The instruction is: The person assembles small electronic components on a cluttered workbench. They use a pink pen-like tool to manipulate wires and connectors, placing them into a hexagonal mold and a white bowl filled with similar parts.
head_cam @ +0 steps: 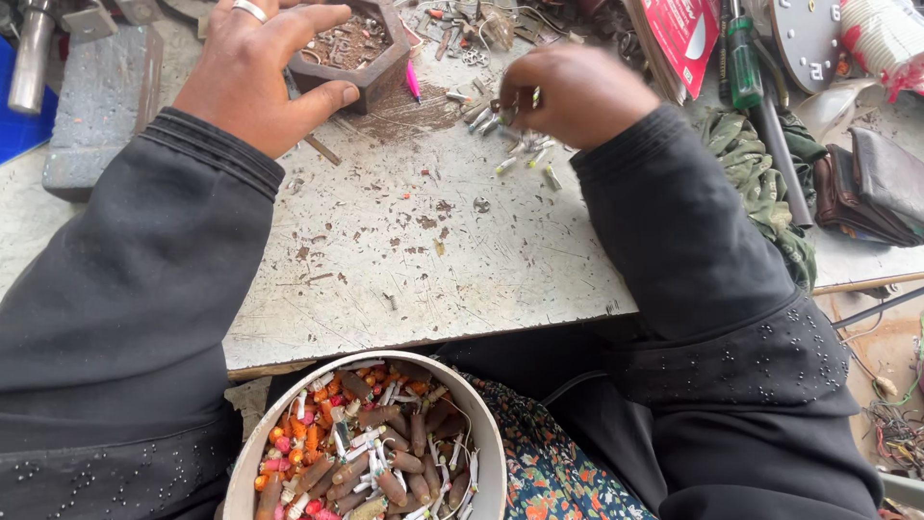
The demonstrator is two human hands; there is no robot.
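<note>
My left hand, a ring on one finger, grips the near wall of a dark hexagonal tray filled with small rusty metal bits. My right hand hovers over a scatter of small white and green cylindrical parts on the worn table top and pinches one small part between its fingertips. On my lap stands a round white bowl full of brown, orange, pink and white small tubular parts. Both arms wear black sleeves.
A grey metal block lies at the far left beside a blue surface. At the right are a green-handled screwdriver, a red packet, a camouflage cloth and dark leather wallets. Tangled wires lie low at right.
</note>
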